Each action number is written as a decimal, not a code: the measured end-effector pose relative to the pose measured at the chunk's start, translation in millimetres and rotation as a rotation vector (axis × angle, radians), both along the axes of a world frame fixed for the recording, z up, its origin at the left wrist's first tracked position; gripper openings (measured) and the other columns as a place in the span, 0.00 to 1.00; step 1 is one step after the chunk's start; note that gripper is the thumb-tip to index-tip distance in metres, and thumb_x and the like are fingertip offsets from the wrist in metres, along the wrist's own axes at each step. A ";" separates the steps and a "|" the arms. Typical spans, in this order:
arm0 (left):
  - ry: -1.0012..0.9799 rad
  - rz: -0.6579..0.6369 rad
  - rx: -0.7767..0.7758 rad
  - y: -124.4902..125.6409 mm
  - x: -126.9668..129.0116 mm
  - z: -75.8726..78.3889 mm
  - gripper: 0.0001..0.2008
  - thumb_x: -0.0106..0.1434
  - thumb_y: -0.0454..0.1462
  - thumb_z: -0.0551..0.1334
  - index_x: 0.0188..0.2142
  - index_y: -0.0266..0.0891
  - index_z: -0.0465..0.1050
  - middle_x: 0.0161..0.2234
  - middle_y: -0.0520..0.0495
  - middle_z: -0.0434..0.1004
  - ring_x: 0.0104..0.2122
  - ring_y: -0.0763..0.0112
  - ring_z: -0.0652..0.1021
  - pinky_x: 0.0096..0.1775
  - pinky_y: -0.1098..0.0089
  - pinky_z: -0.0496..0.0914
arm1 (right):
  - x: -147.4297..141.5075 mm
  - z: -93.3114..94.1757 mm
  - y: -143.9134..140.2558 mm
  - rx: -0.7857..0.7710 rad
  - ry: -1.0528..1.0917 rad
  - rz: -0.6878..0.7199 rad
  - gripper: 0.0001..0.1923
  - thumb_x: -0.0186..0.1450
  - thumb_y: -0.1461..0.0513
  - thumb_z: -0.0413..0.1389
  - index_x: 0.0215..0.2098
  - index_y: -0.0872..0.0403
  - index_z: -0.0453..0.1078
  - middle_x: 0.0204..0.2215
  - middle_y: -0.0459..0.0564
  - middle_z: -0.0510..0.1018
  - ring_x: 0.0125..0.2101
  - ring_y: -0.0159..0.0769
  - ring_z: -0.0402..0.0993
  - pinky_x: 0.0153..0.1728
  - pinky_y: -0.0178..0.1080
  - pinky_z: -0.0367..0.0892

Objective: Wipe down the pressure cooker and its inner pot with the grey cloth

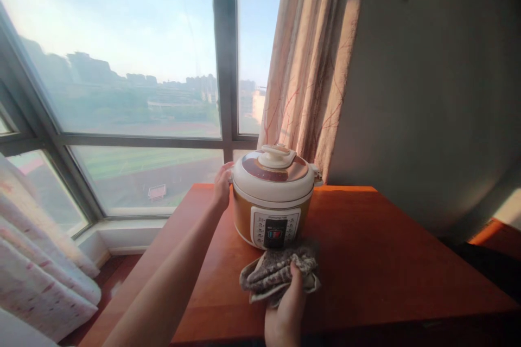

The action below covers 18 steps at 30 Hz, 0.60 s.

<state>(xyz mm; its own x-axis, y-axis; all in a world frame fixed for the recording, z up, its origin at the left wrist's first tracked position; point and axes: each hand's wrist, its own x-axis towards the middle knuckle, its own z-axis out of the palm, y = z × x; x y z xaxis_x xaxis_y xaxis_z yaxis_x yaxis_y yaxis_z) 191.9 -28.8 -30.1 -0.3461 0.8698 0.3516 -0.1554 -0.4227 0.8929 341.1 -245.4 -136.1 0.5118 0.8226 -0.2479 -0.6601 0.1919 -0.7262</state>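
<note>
Starting at far left, I've got a white curtain with reddish spots (36, 260) hanging beside a large grey-framed window (134, 65), hazy buildings and a green field outside. Next, my left arm stretches forward across the frame, and there's my left hand (223, 184), up against the left side of the cooker, just below the lid's rim; those fingers curl out of sight, so from here I can't tell whether they're clamped or merely resting.

And here's the main piece: a round cream-and-gold electric cooker (243, 207), upright on the reddish-brown wooden worktop (378, 260), its lid on, a pale raised handle (274, 158) on top and a white-framed dark control panel (275, 227) facing me. Right in front of its base, I see a folded grey-and-beige patterned cloth (271, 276), clamped in my right hand (288, 303), thumb pressed over the top, the other fingers hidden; whether the cloth touches the cooker, I can't tell. Behind the cooker hangs a beige curtain with branch patterns (313, 65), then a plain dark-grey wall (431, 87) closes out the right.
</note>
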 end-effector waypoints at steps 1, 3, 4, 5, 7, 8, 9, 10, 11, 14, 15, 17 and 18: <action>0.002 0.000 0.001 -0.2 0.2 0.2 0.20 0.52 0.41 0.59 0.43 0.38 0.76 0.32 0.50 0.74 0.28 0.69 0.69 0.28 0.71 0.62 | -0.9 2.5 -3.7 -0.038 0.078 0.009 0.24 0.64 0.46 0.56 0.53 0.49 0.67 0.38 0.45 0.84 0.37 0.39 0.82 0.39 0.42 0.76; 0.007 -0.002 0.002 -0.5 0.5 0.5 0.19 0.52 0.41 0.59 0.42 0.38 0.76 0.31 0.50 0.73 0.28 0.69 0.69 0.28 0.71 0.61 | -3.2 10.7 -9.9 -0.143 0.290 0.033 0.25 0.61 0.47 0.58 0.53 0.49 0.68 0.38 0.45 0.84 0.38 0.41 0.82 0.41 0.44 0.76; 0.010 -0.003 0.002 -0.8 0.4 0.6 0.19 0.52 0.41 0.59 0.42 0.39 0.76 0.31 0.50 0.73 0.28 0.69 0.69 0.28 0.71 0.61 | -5.3 15.4 -12.3 -0.182 0.392 0.064 0.25 0.60 0.48 0.59 0.52 0.48 0.69 0.38 0.46 0.84 0.39 0.42 0.83 0.42 0.46 0.76; 0.013 -0.005 0.000 -1.0 0.3 0.6 0.18 0.52 0.41 0.59 0.42 0.39 0.76 0.31 0.50 0.73 0.28 0.69 0.69 0.28 0.71 0.61 | -8.1 19.5 -14.1 -0.202 0.473 0.105 0.24 0.59 0.48 0.60 0.51 0.48 0.71 0.38 0.46 0.85 0.40 0.43 0.83 0.43 0.47 0.76; 0.022 -0.009 -0.004 -1.3 -0.6 0.4 0.18 0.53 0.41 0.59 0.42 0.39 0.76 0.31 0.50 0.73 0.28 0.69 0.69 0.28 0.71 0.61 | -16.2 24.4 -15.6 -0.177 0.560 0.236 0.22 0.58 0.48 0.60 0.46 0.49 0.74 0.38 0.47 0.85 0.42 0.45 0.82 0.44 0.48 0.76; 0.027 -0.011 -0.006 -1.3 -1.3 0.3 0.18 0.53 0.41 0.59 0.42 0.39 0.76 0.31 0.50 0.73 0.29 0.69 0.69 0.28 0.71 0.61 | -21.1 24.9 -15.4 -0.140 0.589 0.327 0.21 0.57 0.48 0.60 0.44 0.49 0.75 0.39 0.48 0.85 0.43 0.46 0.82 0.45 0.49 0.75; 0.033 -0.015 -0.010 -1.2 -2.1 0.2 0.18 0.53 0.41 0.59 0.43 0.39 0.76 0.31 0.50 0.73 0.29 0.69 0.70 0.29 0.71 0.62 | -26.1 24.1 -14.7 -0.095 0.611 0.422 0.20 0.57 0.48 0.59 0.41 0.50 0.77 0.39 0.49 0.85 0.45 0.47 0.81 0.46 0.49 0.75; 0.039 -0.019 -0.014 -1.0 -3.1 0.1 0.18 0.53 0.41 0.59 0.43 0.40 0.76 0.32 0.50 0.73 0.30 0.69 0.70 0.29 0.71 0.63 | -30.8 22.5 -13.7 -0.051 0.621 0.511 0.19 0.56 0.48 0.59 0.39 0.51 0.78 0.41 0.51 0.85 0.46 0.48 0.81 0.46 0.49 0.75; 0.046 -0.024 -0.018 -0.7 -4.1 0.0 0.18 0.53 0.41 0.59 0.43 0.40 0.76 0.32 0.50 0.74 0.30 0.68 0.70 0.30 0.71 0.63 | -34.7 20.4 -12.6 -0.018 0.617 0.588 0.20 0.56 0.47 0.58 0.38 0.52 0.78 0.42 0.52 0.85 0.47 0.49 0.80 0.46 0.49 0.75; 0.064 -0.038 -0.027 0.2 -6.7 0.0 0.18 0.53 0.41 0.59 0.43 0.40 0.76 0.34 0.49 0.75 0.32 0.67 0.72 0.32 0.70 0.66 | -38.0 15.1 -10.5 0.011 0.530 0.687 0.22 0.58 0.46 0.55 0.38 0.53 0.80 0.45 0.55 0.84 0.45 0.49 0.81 0.42 0.50 0.75; 0.067 -0.041 -0.029 0.4 -7.2 0.0 0.18 0.53 0.41 0.59 0.43 0.40 0.76 0.35 0.49 0.75 0.32 0.67 0.72 0.33 0.70 0.66 | -35.6 14.5 -10.5 0.009 0.474 0.691 0.23 0.59 0.46 0.54 0.38 0.53 0.80 0.45 0.56 0.84 0.43 0.49 0.82 0.40 0.51 0.76; 0.071 -0.043 -0.029 0.5 -7.6 0.0 0.19 0.53 0.42 0.59 0.44 0.40 0.76 0.35 0.49 0.75 0.32 0.66 0.72 0.33 0.69 0.66 | -25.3 14.9 -11.8 0.012 0.326 0.656 0.25 0.61 0.45 0.51 0.37 0.53 0.81 0.40 0.55 0.85 0.39 0.49 0.83 0.39 0.51 0.76; 0.071 -0.041 -0.030 0.4 -7.6 0.0 0.19 0.53 0.42 0.59 0.44 0.40 0.76 0.35 0.48 0.76 0.32 0.66 0.72 0.33 0.69 0.66 | -17.8 15.9 -12.8 0.020 0.236 0.612 0.25 0.62 0.45 0.51 0.35 0.53 0.81 0.35 0.55 0.85 0.38 0.48 0.83 0.38 0.51 0.76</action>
